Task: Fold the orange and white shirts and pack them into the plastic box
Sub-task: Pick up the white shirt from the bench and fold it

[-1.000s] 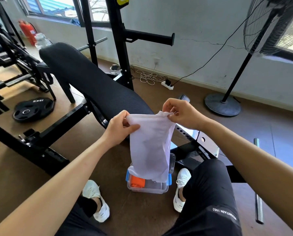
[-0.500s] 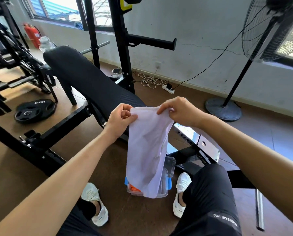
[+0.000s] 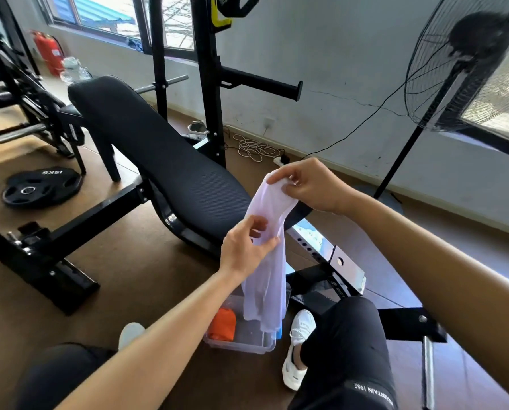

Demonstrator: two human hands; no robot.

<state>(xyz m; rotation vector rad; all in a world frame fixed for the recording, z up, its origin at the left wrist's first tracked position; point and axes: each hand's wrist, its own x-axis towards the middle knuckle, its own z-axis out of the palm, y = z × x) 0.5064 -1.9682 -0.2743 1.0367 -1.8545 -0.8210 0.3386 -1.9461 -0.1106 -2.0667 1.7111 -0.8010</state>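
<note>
The right hand [image 3: 315,184] pinches the top end of the white shirt [image 3: 266,279] between thumb and fingers, its grip clenched on the bunched cloth. Lower and nearer, the left hand [image 3: 244,250] holds the same shirt partway down, its grip closed on the left edge of the cloth with the fingertips curled onto the fabric. The shirt is folded into a long narrow strip and hangs in the air from the two hands, in front of the near end of the black weight bench [image 3: 164,161].

Its lower end hangs over the right part of the clear plastic box [image 3: 248,338]; whether the cloth touches the box cannot be told. The box sits on the brown floor [image 3: 146,276] between the person's white shoes [image 3: 299,350], its lid off. The orange shirt [image 3: 224,324] lies folded inside at the left end of the box.

Far left, a black weight plate [image 3: 41,187] lies flat on the floor, and a red fire extinguisher [image 3: 47,53] stands by the far wall. A standing fan [image 3: 466,63] rises at the far right.
</note>
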